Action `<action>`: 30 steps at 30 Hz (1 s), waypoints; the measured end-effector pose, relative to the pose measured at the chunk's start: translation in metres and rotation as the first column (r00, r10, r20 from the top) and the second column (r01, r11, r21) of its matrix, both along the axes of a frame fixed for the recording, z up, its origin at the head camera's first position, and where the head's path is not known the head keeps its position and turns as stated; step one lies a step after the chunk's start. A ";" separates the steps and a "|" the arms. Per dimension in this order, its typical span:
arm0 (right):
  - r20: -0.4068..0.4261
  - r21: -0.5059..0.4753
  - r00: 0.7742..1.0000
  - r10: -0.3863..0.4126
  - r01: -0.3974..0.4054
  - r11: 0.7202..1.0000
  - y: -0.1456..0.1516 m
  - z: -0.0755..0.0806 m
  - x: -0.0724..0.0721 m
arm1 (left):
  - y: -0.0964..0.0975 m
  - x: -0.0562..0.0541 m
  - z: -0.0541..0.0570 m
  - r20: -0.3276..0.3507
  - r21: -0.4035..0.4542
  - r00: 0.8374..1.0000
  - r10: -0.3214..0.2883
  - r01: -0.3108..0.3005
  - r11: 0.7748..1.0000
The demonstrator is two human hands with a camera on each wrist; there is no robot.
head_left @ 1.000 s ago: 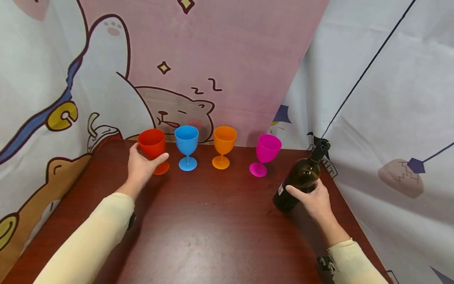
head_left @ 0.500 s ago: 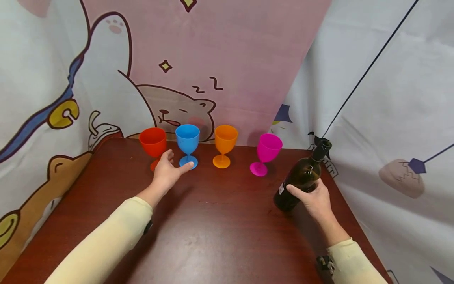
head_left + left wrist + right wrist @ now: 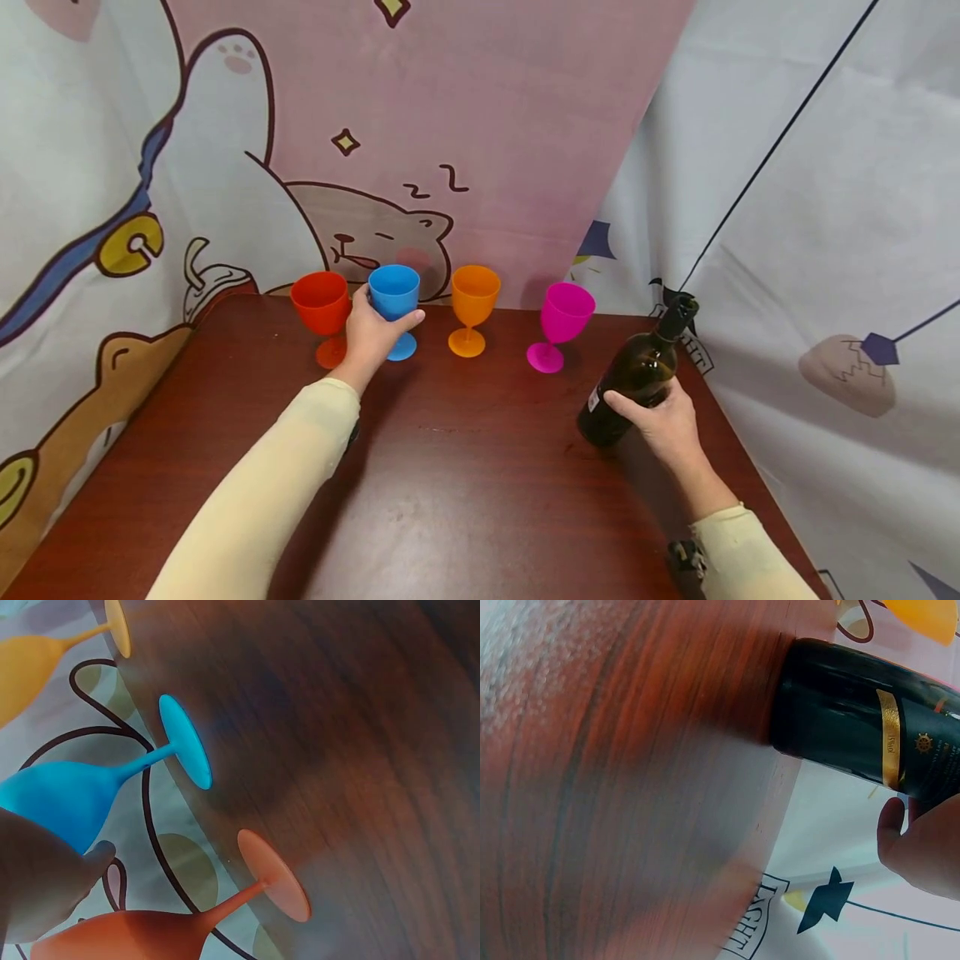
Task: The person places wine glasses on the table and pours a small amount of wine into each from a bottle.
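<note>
My left hand [image 3: 370, 333] is round the bowl of the blue goblet [image 3: 393, 290], its thumb across the front and its fingers at the left side. In the left wrist view the blue goblet [image 3: 67, 796] shows its stem and foot, with the hand against the bowl. To its left stands a red goblet [image 3: 321, 302]; an orange goblet [image 3: 476, 296] and a magenta goblet [image 3: 567, 313] stand to its right. My right hand [image 3: 663, 425] grips a dark wine bottle [image 3: 636, 367] by its body; gold-banded label shows in the right wrist view.
The goblets stand in a row near the back edge of the reddish-brown wooden table [image 3: 465, 500]. A cartoon-printed cloth [image 3: 495, 125] hangs close behind them and along both sides.
My left hand has moved right, leaving the red goblet and passing low in front of the blue one, then up round its bowl. The right hand and bottle have stayed put.
</note>
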State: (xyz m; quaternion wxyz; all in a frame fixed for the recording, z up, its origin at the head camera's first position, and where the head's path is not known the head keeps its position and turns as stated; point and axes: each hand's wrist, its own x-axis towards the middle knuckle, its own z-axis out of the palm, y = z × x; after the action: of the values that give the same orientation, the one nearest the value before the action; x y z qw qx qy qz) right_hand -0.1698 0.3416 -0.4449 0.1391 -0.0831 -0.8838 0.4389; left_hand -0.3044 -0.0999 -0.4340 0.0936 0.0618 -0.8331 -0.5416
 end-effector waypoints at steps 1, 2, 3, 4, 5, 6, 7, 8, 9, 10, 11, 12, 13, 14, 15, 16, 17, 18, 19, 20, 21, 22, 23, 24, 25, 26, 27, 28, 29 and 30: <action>0.001 0.001 1.000 -0.001 0.001 1.000 0.000 0.000 0.000 | 0.001 -0.002 -0.001 -0.003 -0.005 1.000 0.009 -0.009 1.000; 0.001 0.003 1.000 -0.002 0.002 1.000 0.000 0.000 0.000 | 0.001 -0.004 -0.001 -0.005 -0.008 1.000 0.018 -0.018 1.000; 0.001 0.004 1.000 -0.001 0.001 1.000 0.000 -0.001 0.000 | 0.002 -0.005 0.000 -0.007 -0.011 1.000 0.028 -0.028 1.000; 0.001 0.003 1.000 0.000 0.000 1.000 -0.001 -0.001 0.000 | 0.003 -0.006 0.000 -0.009 -0.012 0.999 0.037 -0.038 0.999; 0.000 0.005 1.000 0.000 0.000 1.000 -0.001 -0.001 0.000 | 0.004 -0.007 0.000 -0.013 -0.012 0.999 0.047 -0.047 0.999; 0.000 0.002 1.000 0.001 -0.001 1.000 -0.001 -0.002 0.000 | 0.004 -0.009 0.000 -0.017 -0.015 0.998 0.055 -0.055 0.998; 0.000 0.002 1.000 0.002 -0.002 1.000 -0.001 -0.002 0.000 | 0.004 -0.010 0.000 -0.019 -0.014 0.998 0.062 -0.062 0.998; 0.000 0.000 1.000 0.003 -0.003 1.000 -0.001 -0.003 0.000 | 0.004 -0.010 0.001 -0.023 -0.013 0.997 0.068 -0.069 0.998; 0.001 -0.001 1.000 0.004 -0.004 1.000 -0.002 -0.003 0.000 | 0.004 -0.011 0.001 -0.027 -0.013 0.997 0.074 -0.074 0.997; 0.002 -0.003 1.000 0.004 -0.004 1.000 -0.002 -0.004 -0.001 | 0.004 -0.012 0.001 -0.030 -0.013 0.997 0.077 -0.078 0.997; 0.003 -0.004 1.000 0.004 -0.004 1.000 -0.002 -0.004 -0.001 | 0.004 -0.012 0.002 -0.034 -0.013 0.996 0.079 -0.080 0.997; 0.005 -0.005 1.000 0.004 -0.004 1.000 -0.003 -0.005 -0.001 | 0.003 -0.012 0.002 -0.036 -0.017 0.996 0.080 -0.081 0.997; 0.007 -0.004 1.000 0.003 -0.003 1.000 -0.003 -0.005 -0.001 | 0.003 -0.012 0.002 -0.038 -0.017 0.996 0.080 -0.081 0.997; 0.007 -0.004 1.000 0.004 -0.004 1.000 -0.003 -0.005 0.000 | 0.002 -0.011 0.002 -0.039 -0.019 0.996 0.079 -0.080 0.997; 0.007 -0.006 1.000 0.004 -0.004 1.000 -0.004 -0.005 0.000 | 0.002 -0.010 0.002 -0.040 -0.020 0.997 0.073 -0.074 0.997; 0.006 -0.006 1.000 0.003 -0.003 1.000 -0.004 -0.005 0.000 | 0.001 -0.009 0.002 -0.042 -0.019 0.997 0.067 -0.068 0.998; 0.004 -0.005 1.000 0.002 -0.002 1.000 -0.004 -0.005 0.000 | 0.000 -0.007 0.003 -0.044 -0.019 0.997 0.060 -0.061 0.998; 0.003 -0.004 1.000 0.000 0.000 1.000 -0.004 -0.004 0.000 | -0.001 -0.005 0.003 -0.049 -0.018 0.998 0.051 -0.052 0.999; 0.001 -0.003 1.000 -0.003 0.003 1.000 -0.004 -0.004 0.000 | -0.002 -0.002 0.003 -0.052 -0.017 0.998 0.038 -0.039 0.999; 0.000 -0.001 1.000 -0.002 0.002 1.000 -0.004 -0.004 0.000 | -0.004 0.000 0.004 -0.057 -0.017 0.998 0.023 -0.024 1.000; 0.001 0.001 1.000 -0.004 0.004 1.000 -0.003 -0.003 0.000 | -0.005 0.004 0.005 -0.064 -0.018 0.998 0.003 -0.004 1.000; 0.002 0.003 1.000 -0.005 0.005 1.000 -0.003 -0.003 0.000 | -0.007 0.007 0.006 -0.071 -0.021 0.997 -0.013 0.011 1.000; 0.003 0.003 1.000 -0.007 0.007 1.000 -0.003 -0.002 0.000 | -0.009 0.011 0.007 -0.074 -0.027 0.997 -0.034 0.032 0.999; 0.004 0.003 1.000 -0.005 0.005 1.000 -0.003 -0.002 0.000 | -0.011 0.015 0.008 -0.078 -0.030 0.995 -0.057 0.055 0.998; 0.006 0.001 1.000 -0.005 0.005 1.000 -0.003 -0.001 0.000 | -0.013 0.020 0.008 -0.078 -0.036 0.994 -0.082 0.079 0.996; 0.006 0.000 1.000 -0.005 0.005 1.000 -0.002 -0.001 0.000 | -0.015 0.025 0.009 -0.076 -0.039 0.992 -0.105 0.102 0.994; 0.005 -0.003 1.000 -0.008 0.008 1.000 -0.002 0.000 0.000 | -0.016 0.030 0.010 -0.071 -0.040 0.989 -0.127 0.124 0.991; 0.004 -0.005 1.000 -0.010 0.010 1.000 -0.002 0.001 0.001 | -0.018 0.035 0.010 -0.063 -0.038 0.987 -0.148 0.146 0.989; 0.003 -0.004 1.000 -0.012 0.012 1.000 -0.001 0.001 0.001 | -0.019 0.041 0.010 -0.054 -0.038 0.984 -0.171 0.169 0.985; 0.003 -0.005 1.000 -0.014 0.014 1.000 -0.001 0.002 0.001 | -0.020 0.046 0.010 -0.045 -0.038 0.981 -0.191 0.189 0.981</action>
State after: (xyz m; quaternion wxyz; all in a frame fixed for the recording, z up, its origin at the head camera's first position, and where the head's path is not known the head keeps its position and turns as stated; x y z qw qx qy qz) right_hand -0.1688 0.3408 -0.4428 0.1406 -0.0903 -0.8822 0.4402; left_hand -0.2580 -0.1197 -0.4238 0.0627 -0.0329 -0.8415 -0.5356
